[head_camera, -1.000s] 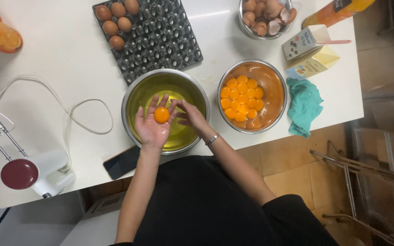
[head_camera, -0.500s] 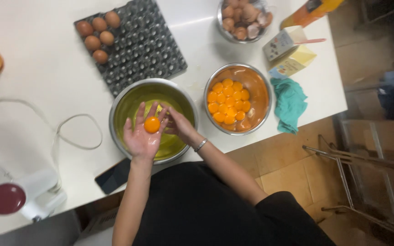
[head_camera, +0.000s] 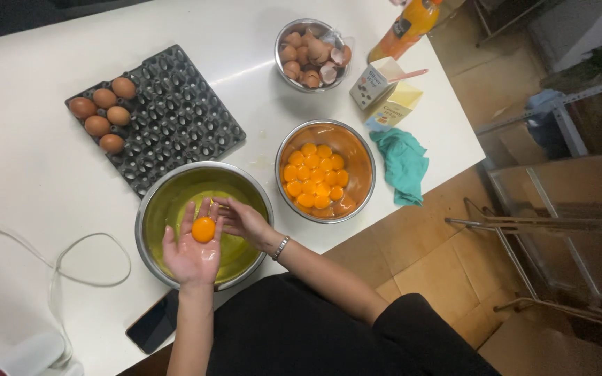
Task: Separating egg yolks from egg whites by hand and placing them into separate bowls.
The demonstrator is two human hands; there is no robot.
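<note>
Presently, yolk lies whole on the fingers of the left hand, palm up and cupped, fingers spread slightly, over the white bowl. That steel bowl holds clear, yellowish egg white. Right hand sits at 3 o'clock of the yolk, fingers loosely curled with their tips just beside the left fingertips; it grips nothing. Whether the two hands touch cannot be told. A bracelet circles the right wrist.

At 2 o'clock of the yolk: yolk bowl, steel, holding many separated yolks. At 11 o'clock: dark egg tray with five brown eggs at its far left corner. At 1 o'clock, farther off: shell bowl full of broken shells. Beside it, two small cartons and an orange bottle. Teal cloth lies at 3 o'clock of the yolk bowl. At 7 o'clock of the yolk: phone at the table edge; white cord loops at 9 o'clock.
</note>
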